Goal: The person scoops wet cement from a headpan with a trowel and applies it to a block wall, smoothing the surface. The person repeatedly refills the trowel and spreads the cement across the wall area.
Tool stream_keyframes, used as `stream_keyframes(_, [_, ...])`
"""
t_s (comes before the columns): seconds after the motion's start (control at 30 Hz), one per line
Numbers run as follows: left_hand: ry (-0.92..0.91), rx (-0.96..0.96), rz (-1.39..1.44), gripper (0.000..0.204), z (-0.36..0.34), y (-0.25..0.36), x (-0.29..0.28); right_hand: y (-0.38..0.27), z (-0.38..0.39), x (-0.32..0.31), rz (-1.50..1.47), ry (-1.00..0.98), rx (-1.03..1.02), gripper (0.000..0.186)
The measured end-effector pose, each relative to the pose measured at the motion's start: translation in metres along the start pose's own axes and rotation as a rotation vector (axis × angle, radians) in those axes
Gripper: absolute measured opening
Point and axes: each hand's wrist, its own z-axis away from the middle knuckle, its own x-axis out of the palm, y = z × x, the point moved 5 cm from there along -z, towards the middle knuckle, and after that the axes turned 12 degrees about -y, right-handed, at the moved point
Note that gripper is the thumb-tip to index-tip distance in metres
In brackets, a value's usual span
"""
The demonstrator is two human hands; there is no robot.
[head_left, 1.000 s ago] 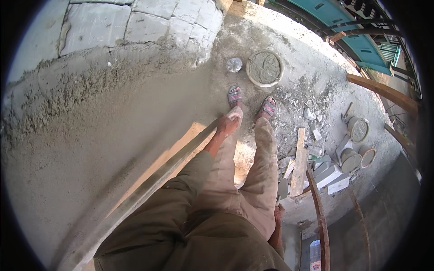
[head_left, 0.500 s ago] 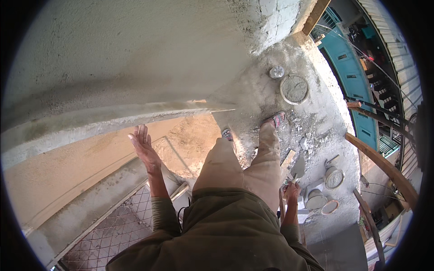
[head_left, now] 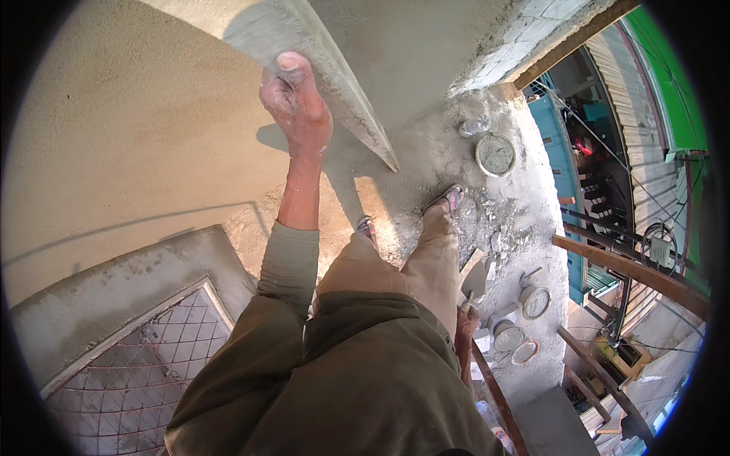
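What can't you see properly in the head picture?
In the head view:
- Left hand: its own bent shape hides some fingers, so I can't tell whether it grips or just rests by the long grey edge.
- That edge's far end: cut off by the picture's upper border.
- Right hand: too small to make out each finger by the trowel.
- Left sandal: partly hidden by the knee.

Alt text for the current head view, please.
A person's curled left hand is raised at a grey wall edge, while their right hand holds a trowel low at their side. A bucket of grey mix stands ahead.
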Motion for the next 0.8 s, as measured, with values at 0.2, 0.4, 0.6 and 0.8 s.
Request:
stream_keyframes(0.2, [0.191, 0.313, -0.828, 0.028, 0.074, -0.052, -0.193, 0.09, 0.054, -0.009, 0.257, -0.144, 0.092, 0.034])
stream_keyframes(0.4, [0.536, 0.043, -0.572, 0.076, 0.106, -0.003, -0.325, 0.05, 0.038, -0.052, 0.193, -0.201, 0.165, 0.026])
stream_keyframes(0.6, [0.758, -0.008, -0.534, 0.08, 0.166, 0.043, -0.446, -0.012, -0.003, -0.057, -0.144, -0.219, 0.166, 0.018])
stream_keyframes(0.8, [1.095, -0.054, -0.54, 0.077, 0.192, 0.071, -0.499, -0.21, -0.042, -0.031, -0.029, -0.129, -0.038, 0.017])
